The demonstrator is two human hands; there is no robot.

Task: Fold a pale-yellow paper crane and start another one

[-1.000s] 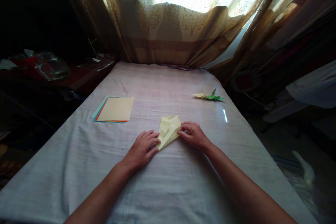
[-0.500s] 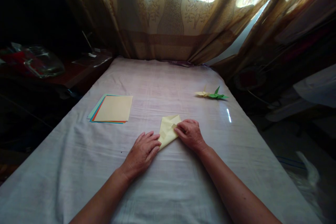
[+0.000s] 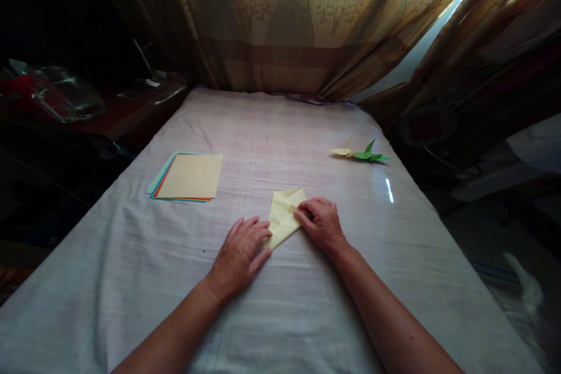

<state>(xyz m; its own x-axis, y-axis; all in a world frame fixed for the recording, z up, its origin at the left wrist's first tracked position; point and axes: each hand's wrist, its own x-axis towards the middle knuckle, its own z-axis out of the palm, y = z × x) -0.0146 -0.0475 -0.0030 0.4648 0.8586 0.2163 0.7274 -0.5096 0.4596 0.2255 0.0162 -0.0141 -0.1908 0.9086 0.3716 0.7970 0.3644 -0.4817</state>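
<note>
A pale yellow sheet of origami paper (image 3: 284,216), partly folded and creased, lies on the cloth between my hands. My left hand (image 3: 242,250) rests palm down at its lower left edge, fingers stretched out with the tips on the paper. On the right side, my right hand (image 3: 322,222) pinches a small flap of the sheet between thumb and fingers. The undersides of the fingertips are hidden.
A stack of coloured square papers (image 3: 189,176) lies to the left, cream on top. Two folded paper figures, one cream (image 3: 345,152) and one green (image 3: 370,155), sit at the right. A patterned curtain (image 3: 280,29) hangs behind the cloth-covered surface (image 3: 263,128).
The view has tilted slightly downward and shifted. My left thumb has spread a little further from the fingers; my right hand keeps its pinch on the paper.
</note>
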